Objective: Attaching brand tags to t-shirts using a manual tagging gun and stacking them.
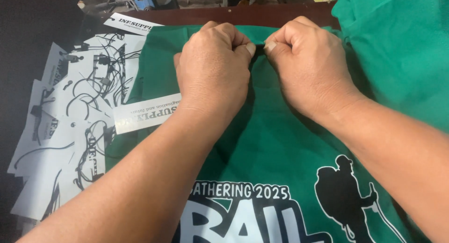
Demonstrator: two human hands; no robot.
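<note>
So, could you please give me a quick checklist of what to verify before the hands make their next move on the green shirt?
1. Left hand pinching the green shirt at its top edge: ok.
2. Right hand pinching beside it, thumbs nearly meeting: ok.
3. Shirt lying flat, printed side up: ok.
4. White tag resting on the shirt near the left wrist: ok.
5. Anything held between the fingers: cannot tell.
6. Spare tags piled at left, off the shirt: ok.
</note>
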